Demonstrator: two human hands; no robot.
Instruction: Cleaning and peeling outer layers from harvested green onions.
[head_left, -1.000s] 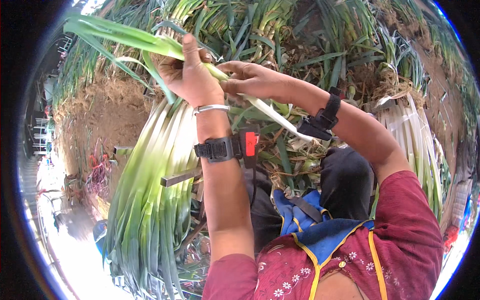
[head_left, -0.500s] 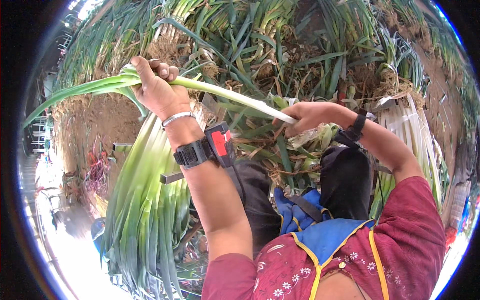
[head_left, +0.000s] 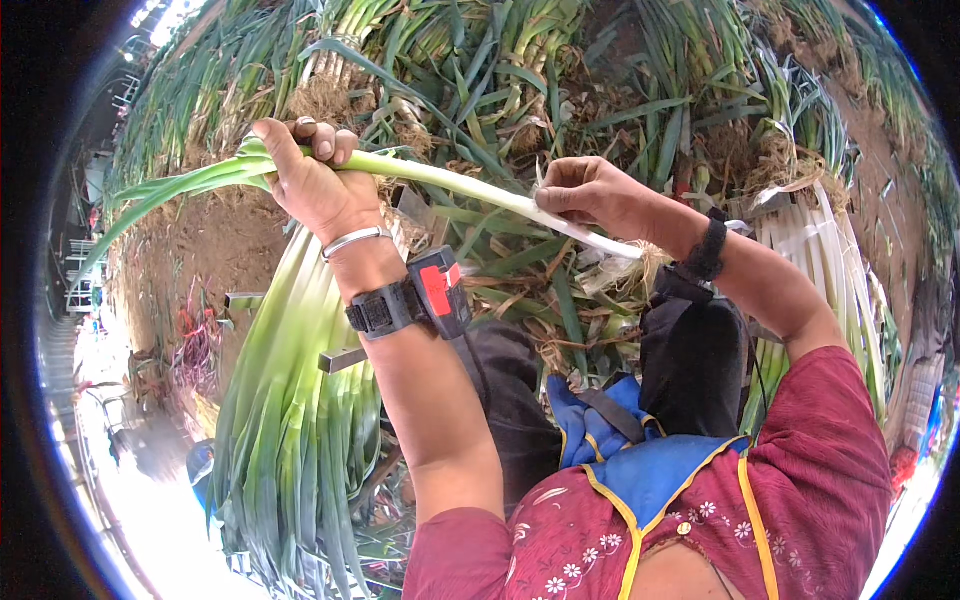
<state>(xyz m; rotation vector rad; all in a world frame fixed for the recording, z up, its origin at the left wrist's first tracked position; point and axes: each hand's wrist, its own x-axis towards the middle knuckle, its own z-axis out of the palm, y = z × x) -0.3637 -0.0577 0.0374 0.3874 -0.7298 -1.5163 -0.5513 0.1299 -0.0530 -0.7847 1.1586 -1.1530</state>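
A long leek [head_left: 450, 181] stretches across in front of me, its green leaves to the left and its white root end to the right. My left hand [head_left: 318, 182] wraps round it where the leaves begin. Along the white shank, my right hand [head_left: 595, 195] pinches a thin pale strip of the leek's outer skin with thumb and fingers. The root end [head_left: 625, 248] pokes out below that hand, with small roots at its tip. Below my left forearm hangs a thick row of trimmed leeks [head_left: 290, 400], leaves downward.
Bundles of untrimmed leeks [head_left: 660, 70] with soily roots line the far side. Peeled leaf scraps [head_left: 520, 265] litter the ground before my knees. White leek shanks [head_left: 815, 250] lie at my right. A metal bar [head_left: 343, 359] sticks out by the hanging leeks. Pink strings [head_left: 195, 340] lie at left.
My right hand has moved from the leek's root end up and left along the shank, pinching skin there. The root end now shows. My left hand keeps its hold, nearly still.
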